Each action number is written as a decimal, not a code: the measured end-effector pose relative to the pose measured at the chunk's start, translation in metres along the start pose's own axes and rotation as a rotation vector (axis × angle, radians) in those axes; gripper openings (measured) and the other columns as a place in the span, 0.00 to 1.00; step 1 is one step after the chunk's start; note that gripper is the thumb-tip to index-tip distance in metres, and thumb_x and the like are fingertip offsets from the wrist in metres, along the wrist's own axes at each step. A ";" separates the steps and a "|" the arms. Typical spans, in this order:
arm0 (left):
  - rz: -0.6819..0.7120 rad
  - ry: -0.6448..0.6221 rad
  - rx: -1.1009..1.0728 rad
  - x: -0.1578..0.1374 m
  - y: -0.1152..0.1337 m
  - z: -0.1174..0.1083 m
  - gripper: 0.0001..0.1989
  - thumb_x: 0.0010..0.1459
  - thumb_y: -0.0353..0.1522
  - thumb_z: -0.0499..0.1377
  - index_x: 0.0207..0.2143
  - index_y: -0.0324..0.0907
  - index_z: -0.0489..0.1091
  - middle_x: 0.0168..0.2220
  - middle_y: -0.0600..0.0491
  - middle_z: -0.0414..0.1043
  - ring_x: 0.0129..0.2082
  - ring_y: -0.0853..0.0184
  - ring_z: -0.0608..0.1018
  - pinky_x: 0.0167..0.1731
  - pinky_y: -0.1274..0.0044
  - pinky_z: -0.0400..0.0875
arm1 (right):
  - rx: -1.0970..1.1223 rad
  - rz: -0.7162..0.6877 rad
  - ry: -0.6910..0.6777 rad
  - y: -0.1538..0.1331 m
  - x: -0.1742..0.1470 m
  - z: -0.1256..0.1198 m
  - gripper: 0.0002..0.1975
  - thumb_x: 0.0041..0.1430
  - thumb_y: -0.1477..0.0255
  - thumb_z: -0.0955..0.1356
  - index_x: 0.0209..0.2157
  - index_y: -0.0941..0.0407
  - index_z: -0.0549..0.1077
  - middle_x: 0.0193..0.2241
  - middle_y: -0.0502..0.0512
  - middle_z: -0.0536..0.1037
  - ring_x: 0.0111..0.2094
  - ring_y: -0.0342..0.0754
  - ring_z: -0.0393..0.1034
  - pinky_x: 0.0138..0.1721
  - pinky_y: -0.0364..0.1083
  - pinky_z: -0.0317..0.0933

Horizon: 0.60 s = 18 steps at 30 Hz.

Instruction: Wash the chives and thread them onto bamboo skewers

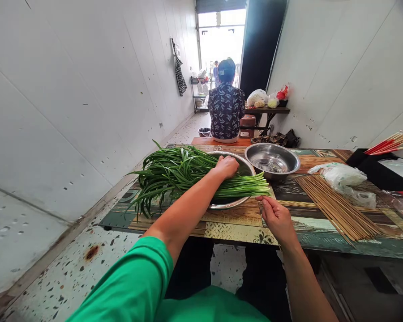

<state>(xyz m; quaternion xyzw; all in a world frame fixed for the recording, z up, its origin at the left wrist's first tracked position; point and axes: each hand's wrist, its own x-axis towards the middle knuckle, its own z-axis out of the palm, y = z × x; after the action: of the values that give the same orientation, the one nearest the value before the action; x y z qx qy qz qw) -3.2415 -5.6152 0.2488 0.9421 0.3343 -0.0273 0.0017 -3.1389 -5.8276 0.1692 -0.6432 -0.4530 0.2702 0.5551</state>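
Observation:
A large bundle of garlic chives [174,167] lies across a metal basin [229,205], its leaves hanging over the left side and its pale stalk ends pointing right. My left hand [227,167] reaches over the bundle, with its fingers curled down among the stalks at the far side; the fingertips are partly hidden. Close to the stalk ends, my right hand [276,218] is closed in a pinch above the near table edge. What sits between its fingertips is too small to make out.
A second metal bowl [272,158] stands behind the stalk ends. Bamboo skewers [337,208] lie at right beside a plastic bag [344,176] and a black holder [372,172] of red-tipped sticks. Another person [226,105] sits beyond the table [233,230], back turned.

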 end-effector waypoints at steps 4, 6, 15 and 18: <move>-0.006 0.176 -0.153 -0.001 -0.001 -0.002 0.15 0.62 0.30 0.58 0.50 0.44 0.78 0.52 0.48 0.78 0.54 0.58 0.76 0.52 0.72 0.69 | 0.005 0.016 -0.016 0.001 0.001 -0.001 0.35 0.58 0.47 0.63 0.45 0.66 0.75 0.15 0.42 0.55 0.17 0.39 0.49 0.20 0.42 0.43; -0.017 0.193 -0.170 -0.007 0.001 -0.007 0.15 0.62 0.31 0.59 0.50 0.45 0.79 0.51 0.48 0.78 0.53 0.58 0.77 0.52 0.73 0.70 | -0.004 0.027 -0.023 0.002 0.002 -0.002 0.35 0.58 0.47 0.62 0.46 0.66 0.75 0.14 0.42 0.56 0.17 0.39 0.49 0.20 0.42 0.42; -0.086 0.256 -0.452 -0.017 -0.003 -0.012 0.12 0.60 0.34 0.63 0.44 0.40 0.81 0.38 0.49 0.80 0.39 0.63 0.79 0.40 0.76 0.70 | -0.011 0.072 -0.039 0.002 0.008 -0.005 0.37 0.56 0.46 0.63 0.47 0.67 0.75 0.14 0.42 0.56 0.16 0.38 0.49 0.20 0.42 0.41; -0.014 0.257 -0.655 -0.010 -0.002 -0.003 0.14 0.63 0.31 0.59 0.47 0.39 0.80 0.33 0.52 0.79 0.30 0.69 0.77 0.36 0.79 0.69 | 0.012 0.092 -0.057 -0.001 0.010 -0.005 0.39 0.55 0.45 0.63 0.47 0.68 0.74 0.13 0.41 0.55 0.16 0.38 0.46 0.19 0.42 0.39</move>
<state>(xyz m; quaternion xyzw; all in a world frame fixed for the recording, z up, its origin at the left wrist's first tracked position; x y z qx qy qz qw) -3.2505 -5.6206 0.2524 0.8851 0.3290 0.2001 0.2614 -3.1304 -5.8213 0.1724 -0.6520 -0.4368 0.3162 0.5330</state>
